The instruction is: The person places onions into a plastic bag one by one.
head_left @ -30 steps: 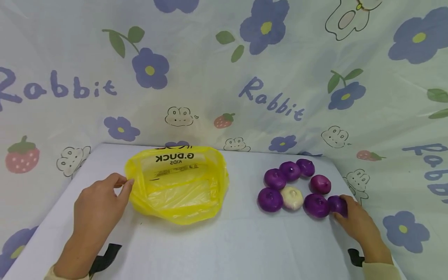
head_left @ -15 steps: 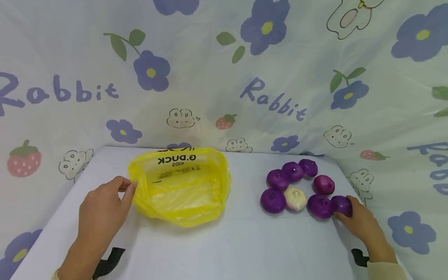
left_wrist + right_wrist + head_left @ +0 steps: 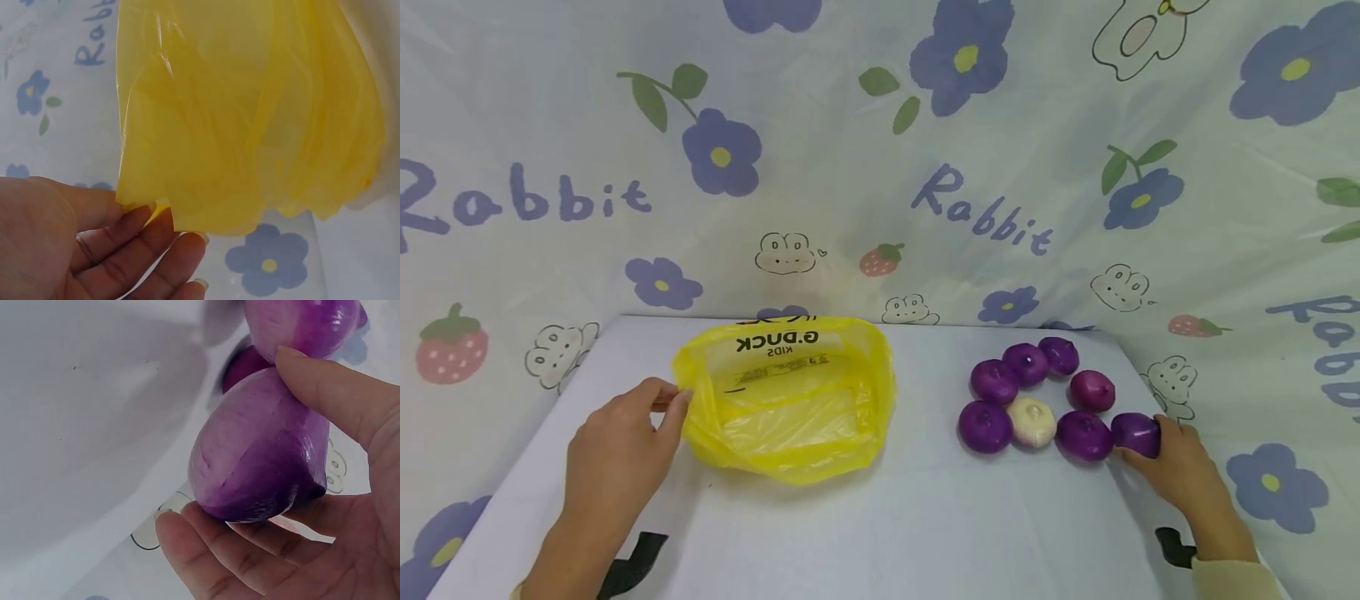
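Observation:
A yellow plastic bag (image 3: 790, 462) stands with its mouth wide open at the left of the table. My left hand (image 3: 621, 450) pinches the bag's left rim between thumb and fingers, as the left wrist view shows up close on the yellow film (image 3: 206, 137). At the table's right side my right hand (image 3: 1183, 467) grips a purple onion (image 3: 1136, 434), thumb on one side and fingers on the other. In the right wrist view this onion (image 3: 256, 450) fills the hand, its pointed tip toward the palm. Another purple onion (image 3: 1084, 436) lies right beside it.
Several more purple onions (image 3: 985, 427) form a loose cluster at the right, with a white onion (image 3: 1032, 422) among them and a redder one (image 3: 1092, 391) behind. The white table (image 3: 910, 533) ends at a printed cloth backdrop (image 3: 835, 167).
The onion in my right hand has turned and shifted slightly, showing a shinier, paler side. My left hand keeps its pinch on the bag. The head view has moved a little.

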{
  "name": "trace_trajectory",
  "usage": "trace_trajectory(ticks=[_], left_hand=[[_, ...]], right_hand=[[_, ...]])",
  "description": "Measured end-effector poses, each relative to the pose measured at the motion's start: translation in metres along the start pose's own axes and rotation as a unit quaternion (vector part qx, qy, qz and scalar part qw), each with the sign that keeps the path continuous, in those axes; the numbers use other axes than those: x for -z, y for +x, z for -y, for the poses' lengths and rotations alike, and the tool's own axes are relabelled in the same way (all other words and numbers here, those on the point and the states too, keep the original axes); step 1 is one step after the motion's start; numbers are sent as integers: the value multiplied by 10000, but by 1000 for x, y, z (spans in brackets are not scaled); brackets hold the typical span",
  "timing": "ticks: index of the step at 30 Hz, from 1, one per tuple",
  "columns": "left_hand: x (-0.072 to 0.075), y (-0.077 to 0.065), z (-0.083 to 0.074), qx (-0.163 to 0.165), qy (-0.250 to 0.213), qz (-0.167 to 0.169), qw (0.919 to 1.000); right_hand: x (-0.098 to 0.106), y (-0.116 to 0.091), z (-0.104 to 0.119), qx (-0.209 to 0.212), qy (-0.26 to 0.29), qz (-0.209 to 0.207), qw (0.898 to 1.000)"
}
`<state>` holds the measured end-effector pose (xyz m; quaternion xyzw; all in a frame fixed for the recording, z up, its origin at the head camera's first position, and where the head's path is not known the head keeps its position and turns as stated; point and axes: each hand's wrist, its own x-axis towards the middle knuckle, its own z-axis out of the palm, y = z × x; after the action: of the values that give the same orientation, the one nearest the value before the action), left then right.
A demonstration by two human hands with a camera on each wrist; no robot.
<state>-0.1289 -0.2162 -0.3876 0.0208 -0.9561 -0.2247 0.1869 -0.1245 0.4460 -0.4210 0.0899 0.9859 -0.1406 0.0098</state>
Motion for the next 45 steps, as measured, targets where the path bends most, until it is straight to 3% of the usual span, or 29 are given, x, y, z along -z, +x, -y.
trace_trajectory(ticks=[7,10,17,36,45], left_hand=[[-3,-3,-2,159,-4,189,9997],[-4,-3,-2,72,-54,159,9998],[-1,0,-1,-73,-94,54,9999],[1,1,0,-61,-24,-29,10000],[2,-1,0,13,3,28,10000]], right_hand=[[5,-10,1,-387,-21,274,9989],[6,-14,2,-482,-40,288,9984],[6,-17,7,-236,134,154,9995],[9,-26,30,-345,428,306,9980],[9,-32,41,61,221,128,9997]])
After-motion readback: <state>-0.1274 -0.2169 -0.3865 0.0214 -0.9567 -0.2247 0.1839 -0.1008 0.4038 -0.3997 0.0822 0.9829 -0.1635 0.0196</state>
